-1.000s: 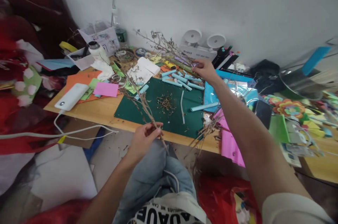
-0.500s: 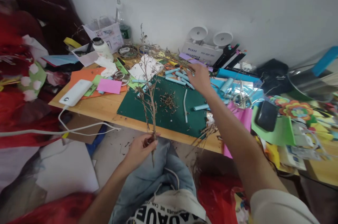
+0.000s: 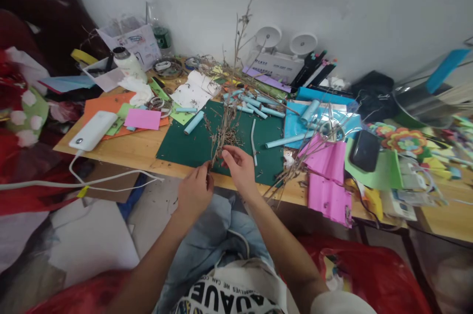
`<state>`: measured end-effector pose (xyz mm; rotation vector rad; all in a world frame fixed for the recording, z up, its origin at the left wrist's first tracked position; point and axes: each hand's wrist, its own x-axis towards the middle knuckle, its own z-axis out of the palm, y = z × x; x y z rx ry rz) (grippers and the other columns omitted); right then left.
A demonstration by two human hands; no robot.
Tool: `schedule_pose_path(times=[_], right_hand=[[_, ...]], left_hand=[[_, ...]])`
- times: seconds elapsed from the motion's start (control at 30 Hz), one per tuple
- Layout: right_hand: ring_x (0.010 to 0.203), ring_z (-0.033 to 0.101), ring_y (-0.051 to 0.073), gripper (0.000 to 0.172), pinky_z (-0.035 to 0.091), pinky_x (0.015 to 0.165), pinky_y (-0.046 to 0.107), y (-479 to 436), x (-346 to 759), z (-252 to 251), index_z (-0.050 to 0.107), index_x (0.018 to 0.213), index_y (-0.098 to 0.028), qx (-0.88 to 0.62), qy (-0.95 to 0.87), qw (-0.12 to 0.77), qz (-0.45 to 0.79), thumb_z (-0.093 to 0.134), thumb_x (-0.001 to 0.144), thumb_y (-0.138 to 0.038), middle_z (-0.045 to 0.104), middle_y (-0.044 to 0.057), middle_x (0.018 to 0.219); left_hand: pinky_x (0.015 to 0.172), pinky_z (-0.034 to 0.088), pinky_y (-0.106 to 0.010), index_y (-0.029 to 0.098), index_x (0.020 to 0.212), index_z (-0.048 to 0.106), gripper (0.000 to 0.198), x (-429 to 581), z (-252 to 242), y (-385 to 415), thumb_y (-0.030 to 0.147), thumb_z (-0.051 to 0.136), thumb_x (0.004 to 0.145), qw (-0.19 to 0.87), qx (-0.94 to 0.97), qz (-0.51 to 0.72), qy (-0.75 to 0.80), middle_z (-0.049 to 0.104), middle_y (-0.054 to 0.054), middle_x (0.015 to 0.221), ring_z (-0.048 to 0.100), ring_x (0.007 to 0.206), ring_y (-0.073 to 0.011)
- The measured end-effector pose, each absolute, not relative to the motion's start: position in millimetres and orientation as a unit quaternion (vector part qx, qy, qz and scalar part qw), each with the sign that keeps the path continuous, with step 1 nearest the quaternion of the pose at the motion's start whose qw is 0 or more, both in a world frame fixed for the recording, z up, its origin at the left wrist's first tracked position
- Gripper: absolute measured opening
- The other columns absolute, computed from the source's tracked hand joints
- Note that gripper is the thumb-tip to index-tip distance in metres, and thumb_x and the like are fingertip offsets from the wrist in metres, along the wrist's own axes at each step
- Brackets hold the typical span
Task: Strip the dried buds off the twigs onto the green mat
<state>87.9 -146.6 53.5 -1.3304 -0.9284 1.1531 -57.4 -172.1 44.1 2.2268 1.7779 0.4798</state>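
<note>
Here's a wooden table against a pale wall, scattered with coloured paper, a green mat at its front edge. Over that mat, the bunch of dried twigs, tips rising before the wall: the left hand is clamped on the lower stems, the right hand pinching just above, the two close together. Blue paper tubes lie behind. Now the containers: a white bottle, its mouth uncovered, beside a white box, contents unclear; below the table, a red bag shows paper scraps.
</note>
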Motion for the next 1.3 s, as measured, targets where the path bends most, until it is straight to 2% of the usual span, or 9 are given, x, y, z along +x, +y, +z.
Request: schedule_pose_path(times=[0.2, 0.3, 0.4, 0.53, 0.73, 0.9, 1.03, 1.17, 1.3], right_hand=[[0.073, 0.066, 0.019, 0.033, 0.059, 0.064, 0.032, -137.2, 74.4, 51.1, 0.063, 0.092, -0.024, -0.558, -0.368, 0.552, 0.498, 0.073, 0.072, -0.047, 0.069, 0.002, 0.081], [0.07, 0.065, 0.017, 0.025, 0.059, 0.063, 0.032, -121.7, 73.8, 51.3, 0.063, 0.085, -0.023, -0.551, -0.365, 0.555, 0.505, 0.071, 0.072, -0.043, 0.067, 0.001, 0.077], [0.07, 0.065, 0.017, 0.022, 0.058, 0.064, 0.032, -109.7, 77.0, 54.8, 0.062, 0.086, -0.024, -0.549, -0.361, 0.556, 0.509, 0.066, 0.075, -0.043, 0.067, 0.0, 0.077], [0.082, 0.066, 0.018, 0.026, 0.057, 0.074, 0.033, -116.8, 77.1, 60.6, 0.061, 0.096, -0.024, -0.579, -0.41, 0.573, 0.411, 0.063, 0.08, -0.044, 0.069, 0.003, 0.089], [0.078, 0.063, 0.018, 0.023, 0.053, 0.078, 0.032, -131.1, 73.7, 53.1, 0.068, 0.085, -0.022, -0.604, -0.474, 0.536, 0.349, 0.062, 0.082, -0.044, 0.07, 0.004, 0.085], [0.077, 0.064, 0.017, 0.021, 0.053, 0.077, 0.031, -118.0, 84.2, 42.7, 0.07, 0.085, -0.018, -0.579, -0.427, 0.577, 0.386, 0.061, 0.081, -0.037, 0.071, 0.004, 0.083], [0.07, 0.065, 0.016, 0.018, 0.056, 0.073, 0.032, -110.4, 95.0, 38.3, 0.067, 0.083, -0.02, -0.54, -0.374, 0.6, 0.457, 0.065, 0.076, -0.036, 0.07, 0.002, 0.077], [0.065, 0.066, 0.017, 0.017, 0.055, 0.069, 0.031, -102.3, 112.4, 36.5, 0.065, 0.078, -0.02, -0.541, -0.401, 0.56, 0.483, 0.069, 0.072, -0.035, 0.069, 0.001, 0.072], [0.063, 0.065, 0.017, 0.017, 0.052, 0.063, 0.028, -94.0, 131.4, 39.8, 0.067, 0.076, -0.018, -0.562, -0.517, 0.483, 0.427, 0.066, 0.075, -0.035, 0.068, 0.002, 0.067]], left_hand=[[0.078, 0.051, -0.036, 0.013, 0.128, 0.056, 0.039, -54.9, 41.7, -165.7, 0.028, 0.038, 0.097, 0.121, 0.764, 0.15, 0.616, 0.069, -0.015, 0.112, 0.068, 0.097, -0.0281], [0.082, 0.051, -0.038, 0.014, 0.126, 0.055, 0.038, -52.9, 43.8, -154.7, 0.031, 0.049, 0.093, 0.168, 0.756, 0.191, 0.603, 0.067, -0.016, 0.118, 0.066, 0.104, -0.0292], [0.088, 0.05, -0.037, 0.016, 0.13, 0.052, 0.046, -50.6, 44.6, -140.9, 0.029, 0.059, 0.087, 0.221, 0.748, 0.258, 0.571, 0.065, -0.014, 0.121, 0.063, 0.109, -0.0275], [0.087, 0.05, -0.036, 0.016, 0.132, 0.052, 0.05, -43.9, 43.4, -122.6, 0.026, 0.061, 0.083, 0.275, 0.727, 0.321, 0.542, 0.064, -0.011, 0.111, 0.062, 0.102, -0.0242], [0.09, 0.049, -0.038, 0.015, 0.134, 0.049, 0.055, -27.6, 34.2, -103.7, 0.016, 0.054, 0.08, 0.3, 0.73, 0.365, 0.493, 0.058, -0.012, 0.113, 0.058, 0.102, -0.0235], [0.08, 0.048, -0.034, 0.017, 0.12, 0.061, 0.038, -22.3, 23.0, -91.5, 0.015, 0.049, 0.084, 0.345, 0.703, 0.447, 0.432, 0.058, -0.006, 0.094, 0.056, 0.087, -0.0194], [0.075, 0.046, -0.03, 0.02, 0.113, 0.067, 0.029, -23.7, 19.0, -81.9, 0.023, 0.05, 0.091, 0.376, 0.652, 0.501, 0.428, 0.059, -0.003, 0.088, 0.056, 0.082, -0.0166], [0.075, 0.048, -0.029, 0.021, 0.116, 0.068, 0.031, -26.0, 12.8, -71.4, 0.035, 0.057, 0.09, 0.412, 0.61, 0.516, 0.438, 0.064, -0.003, 0.09, 0.058, 0.081, -0.0158], [0.08, 0.051, -0.032, 0.02, 0.119, 0.069, 0.038, -24.6, 3.3, -63.6, 0.04, 0.063, 0.087, 0.452, 0.575, 0.521, 0.44, 0.07, -0.007, 0.104, 0.063, 0.089, -0.0184]])
